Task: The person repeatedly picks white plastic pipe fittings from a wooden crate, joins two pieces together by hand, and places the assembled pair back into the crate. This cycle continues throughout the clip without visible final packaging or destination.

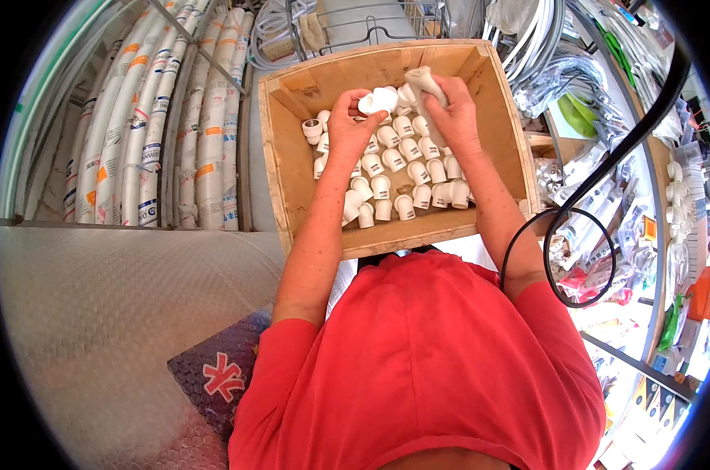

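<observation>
A wooden box with raised sides stands in front of me, several white elbow pipe fittings lying across its floor. Over its far half, my left hand grips one white pipe fitting between thumb and fingers. Just to the right, my right hand is closed round a bunched whitish cloth, whose top pokes out above the thumb. The two hands are a little apart, and the cloth does not clearly touch the held fitting. Part of the fittings behind my hands is hidden.
Long wrapped pipes stand in a rack at the left. Bubble wrap covers the surface below it. A wire rack is beyond the box. Coiled tubing and bagged parts crowd the right, where a black cable hangs in a loop.
</observation>
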A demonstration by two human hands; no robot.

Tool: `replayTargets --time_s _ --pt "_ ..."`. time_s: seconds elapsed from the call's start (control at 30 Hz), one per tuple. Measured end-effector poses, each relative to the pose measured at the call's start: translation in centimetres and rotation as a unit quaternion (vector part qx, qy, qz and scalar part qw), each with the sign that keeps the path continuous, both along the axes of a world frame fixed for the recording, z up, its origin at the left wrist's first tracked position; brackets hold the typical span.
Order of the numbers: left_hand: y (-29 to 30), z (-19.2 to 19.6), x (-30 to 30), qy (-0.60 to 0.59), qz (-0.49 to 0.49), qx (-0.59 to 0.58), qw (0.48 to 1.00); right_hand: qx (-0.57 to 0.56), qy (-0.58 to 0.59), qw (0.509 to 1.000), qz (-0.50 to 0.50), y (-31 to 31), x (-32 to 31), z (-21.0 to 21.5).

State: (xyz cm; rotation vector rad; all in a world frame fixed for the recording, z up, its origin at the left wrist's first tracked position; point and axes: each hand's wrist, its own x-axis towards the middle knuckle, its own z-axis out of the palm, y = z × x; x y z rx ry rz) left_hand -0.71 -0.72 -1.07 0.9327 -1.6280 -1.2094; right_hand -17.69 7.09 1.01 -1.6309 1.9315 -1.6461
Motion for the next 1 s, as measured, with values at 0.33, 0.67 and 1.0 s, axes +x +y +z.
replayTargets --time_s 0.33,0.67,1.0 --pt "1.1 1.2 -0.2 -0.055 -0.005 -0.095 0.994 0.078 0.045 0.995 -0.041 0.2 -0.1 -0.5" --pt "1.0 1.1 0.1 -0.066 -0.009 -0.131 0.989 0.051 0.070 0.996 -0.016 -0.1 -0.1 -0.9" --pt "-0.1 0.7 0.5 0.137 -0.025 0.148 0.979 0.018 0.066 0.997 0.021 -0.5 0.5 -1.0"
